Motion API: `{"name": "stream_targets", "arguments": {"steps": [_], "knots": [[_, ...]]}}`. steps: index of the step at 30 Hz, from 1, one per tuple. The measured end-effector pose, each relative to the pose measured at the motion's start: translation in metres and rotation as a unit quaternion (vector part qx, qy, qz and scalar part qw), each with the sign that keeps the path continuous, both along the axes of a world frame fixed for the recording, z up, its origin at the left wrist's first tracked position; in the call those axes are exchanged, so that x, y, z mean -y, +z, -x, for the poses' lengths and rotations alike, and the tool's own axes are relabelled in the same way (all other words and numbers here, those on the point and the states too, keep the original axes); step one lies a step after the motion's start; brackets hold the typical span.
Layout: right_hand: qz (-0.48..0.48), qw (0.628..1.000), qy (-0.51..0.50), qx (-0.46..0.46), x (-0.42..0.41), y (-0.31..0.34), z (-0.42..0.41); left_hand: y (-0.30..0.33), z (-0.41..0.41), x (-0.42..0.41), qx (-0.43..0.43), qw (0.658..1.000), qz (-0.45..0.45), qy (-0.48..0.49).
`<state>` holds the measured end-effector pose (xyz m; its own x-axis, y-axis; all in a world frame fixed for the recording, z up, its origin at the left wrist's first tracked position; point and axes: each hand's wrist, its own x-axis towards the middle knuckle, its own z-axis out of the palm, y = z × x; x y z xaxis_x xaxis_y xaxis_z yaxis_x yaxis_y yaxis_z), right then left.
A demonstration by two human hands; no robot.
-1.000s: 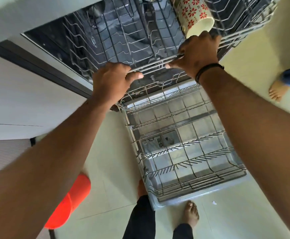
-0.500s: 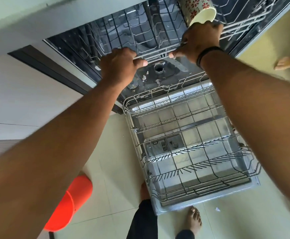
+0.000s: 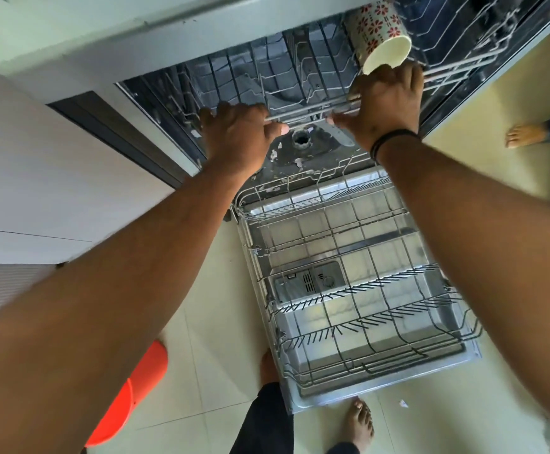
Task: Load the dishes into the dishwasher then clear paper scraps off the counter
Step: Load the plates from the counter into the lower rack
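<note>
I see both hands clamped on the front rail of the upper rack [image 3: 306, 114], a grey wire basket sitting inside the open dishwasher [image 3: 241, 77]. My left hand [image 3: 239, 136] curls its fingers over the rail with the thumb tucked beneath; my right hand [image 3: 386, 104] grips the same rail further along, a dark band [image 3: 391, 140] round its wrist. Just behind the right knuckles a mug [image 3: 378, 34] lies tilted in the upper rack, its cream mouth turned towards me and its white side printed with red flowers.

Below, the lower rack [image 3: 349, 290] stands pulled out over the dropped door [image 3: 381, 396], holding no dishes, its thin wire tines in rows above the steel door liner and the detergent box. The tub floor shows a round drain with pale flecks about it.

The floor [image 3: 201, 371] is pale glossy tile with a small scrap [image 3: 403, 403] near the door's corner. A bare foot [image 3: 360, 425] stands beside it. White cabinet fronts [image 3: 54, 191] run at left, and an orange plastic bin [image 3: 129, 398] sits low there.
</note>
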<state>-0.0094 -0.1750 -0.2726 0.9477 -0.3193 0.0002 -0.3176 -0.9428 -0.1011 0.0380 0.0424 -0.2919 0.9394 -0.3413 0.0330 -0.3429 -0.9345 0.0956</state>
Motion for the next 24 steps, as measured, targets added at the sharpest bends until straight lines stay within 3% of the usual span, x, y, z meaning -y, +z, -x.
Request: {"name": "stream_targets", "arguments": {"steps": [4, 9, 15, 20, 24], "knots": [[-0.035, 0.999, 0.001, -0.007, -0.017, 0.015, 0.026, 0.014, 0.016, -0.016, -0.038, 0.998, 0.043, -0.011], [-0.111, 0.992, 0.006, -0.052, -0.049, 0.075, 0.067, 0.075, 0.063, -0.057, -0.091, 0.990, 0.108, -0.029], [-0.160, 0.986, 0.033, -0.044, -0.084, 0.163, 0.108, 0.163, 0.141, -0.109, -0.207, 0.954, 0.217, 0.013], [-0.253, 0.966, 0.033, 0.024, -0.119, 0.236, 0.151, 0.237, 0.202, -0.142, -0.190, 0.953, 0.229, 0.057], [-0.286, 0.955, 0.066, 0.028, -0.150, 0.290, 0.179, 0.294, 0.235, -0.172, -0.118, 0.959, 0.247, 0.079]]}}
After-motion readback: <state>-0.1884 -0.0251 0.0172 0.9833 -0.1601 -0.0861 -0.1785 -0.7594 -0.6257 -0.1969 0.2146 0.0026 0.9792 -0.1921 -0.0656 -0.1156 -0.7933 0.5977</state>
